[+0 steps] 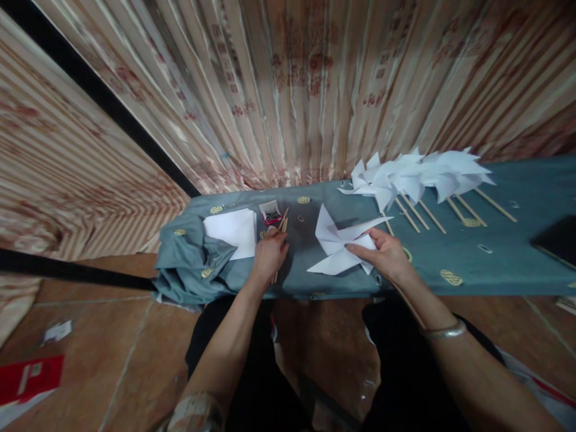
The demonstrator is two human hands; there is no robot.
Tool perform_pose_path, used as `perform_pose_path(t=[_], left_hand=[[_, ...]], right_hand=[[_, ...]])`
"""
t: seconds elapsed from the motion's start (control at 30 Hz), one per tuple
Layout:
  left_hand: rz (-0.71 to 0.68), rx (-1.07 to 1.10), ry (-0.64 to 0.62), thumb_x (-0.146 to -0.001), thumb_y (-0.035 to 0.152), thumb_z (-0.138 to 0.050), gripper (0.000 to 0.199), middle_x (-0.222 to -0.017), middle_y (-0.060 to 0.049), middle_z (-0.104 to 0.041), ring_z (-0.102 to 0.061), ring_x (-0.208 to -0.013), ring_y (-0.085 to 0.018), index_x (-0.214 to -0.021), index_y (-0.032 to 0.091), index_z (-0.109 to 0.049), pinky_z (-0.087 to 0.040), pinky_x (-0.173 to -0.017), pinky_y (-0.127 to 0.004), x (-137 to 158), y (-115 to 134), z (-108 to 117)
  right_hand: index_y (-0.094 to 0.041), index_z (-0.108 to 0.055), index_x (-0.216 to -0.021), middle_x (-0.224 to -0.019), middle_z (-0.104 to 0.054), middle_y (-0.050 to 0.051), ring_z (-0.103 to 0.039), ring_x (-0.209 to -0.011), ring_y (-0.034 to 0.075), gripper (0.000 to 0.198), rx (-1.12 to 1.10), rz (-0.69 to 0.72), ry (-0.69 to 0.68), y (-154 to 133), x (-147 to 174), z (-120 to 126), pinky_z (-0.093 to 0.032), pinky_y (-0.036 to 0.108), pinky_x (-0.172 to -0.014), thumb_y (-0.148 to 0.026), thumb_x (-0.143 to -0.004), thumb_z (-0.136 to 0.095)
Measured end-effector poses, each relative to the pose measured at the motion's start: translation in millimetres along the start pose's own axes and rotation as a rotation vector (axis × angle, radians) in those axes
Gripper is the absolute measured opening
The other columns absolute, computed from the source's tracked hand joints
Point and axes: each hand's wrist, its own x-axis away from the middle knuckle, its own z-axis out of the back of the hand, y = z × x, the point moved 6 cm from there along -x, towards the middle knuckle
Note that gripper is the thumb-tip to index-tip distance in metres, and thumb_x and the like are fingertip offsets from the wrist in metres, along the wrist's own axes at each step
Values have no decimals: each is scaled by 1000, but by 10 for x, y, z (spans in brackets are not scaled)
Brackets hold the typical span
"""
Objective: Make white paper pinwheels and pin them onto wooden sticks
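My right hand (382, 251) pinches a white paper pinwheel (335, 240) near its centre, thumb on top, just above the cloth-covered bench. The pinwheel's blades are spread, and no stick shows on it. My left hand (270, 252) is closed over several thin wooden sticks (284, 223) lying on the cloth; its fingertips are partly hidden, so I cannot tell whether it grips one. Just beyond that hand sits a small red-and-white box (270, 215) with small dark pieces in it. To its left lies a stack of white paper squares (231, 233).
Finished pinwheels (418, 174) on sticks lie overlapped at the back right. The grey-green cloth (504, 252) is bunched at the bench's left end. A dark flat object (558, 240) rests at the far right. A striped curtain (288, 90) hangs behind; a red packet (31, 379) is on the floor.
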Motion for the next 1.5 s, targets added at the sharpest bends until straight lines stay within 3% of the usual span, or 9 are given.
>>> perform_pose_path(t=[0.27, 0.67, 0.83, 1.0, 1.17, 1.37, 1.5], left_hand=[[20, -219, -87, -93, 15, -53, 27, -118, -12, -68, -67, -109, -24, -115, 17, -69, -52, -95, -32, 20, 46, -32], [52, -136, -69, -89, 12, -54, 25, -108, -13, -73, -70, -99, -27, -108, 15, -70, -54, -89, -37, 2, 74, -35], [64, 142, -17, -80, 5, -58, 31, -102, -10, -76, -71, -96, -25, -103, 17, -73, -53, -90, -36, -25, 97, -92], [43, 623, -53, -74, 11, -65, 22, -89, -6, -76, -69, -79, -20, -93, 16, -76, -54, -77, -31, -10, 171, -141], [60, 1040, -86, -67, 24, -73, 17, -83, -4, -75, -68, -78, -19, -81, 16, -75, -53, -76, -29, 32, 300, -82], [129, 1256, -246, -68, 35, -78, 23, -76, -3, -73, -64, -73, -16, -81, 16, -76, -51, -75, -28, 87, 551, -117], [207, 1401, -293, -64, 40, -83, 27, -67, -2, -69, -58, -63, -12, -75, 16, -76, -47, -66, -23, 129, 655, -205]], right_hand=[[-20, -68, -88, -87, -80, 5, -73, -72, 22, 51, -16, -4, -20, 27, 16, -7, -60, 35, -70, -43, -49, -92], [-21, -68, -88, -87, -80, 5, -74, -76, 23, 48, 21, 65, -59, 7, 64, -59, -61, 35, -70, -47, -55, -89], [-22, -66, -89, -86, -79, 5, -74, -74, 24, 37, 178, 190, -16, -78, 199, -95, -60, 34, -66, -47, -66, -81], [-23, -69, -97, -97, -78, 7, -75, -83, 24, 19, 620, 567, 83, -404, 532, -164, -59, 35, -74, -31, -81, -66], [-24, -65, -103, -94, -77, 3, -74, -90, 21, 22, 751, 798, 90, -609, 733, -229, -59, 33, -79, -17, -84, -55], [-26, -60, -106, -96, -75, 3, -73, -94, 21, 21, 734, 903, 143, -735, 753, -161, -59, 37, -86, -17, -88, -57], [-28, -61, -106, -95, -75, 2, -72, -96, 22, 25, 721, 921, 184, -786, 785, -114, -58, 39, -90, -13, -86, -57]])
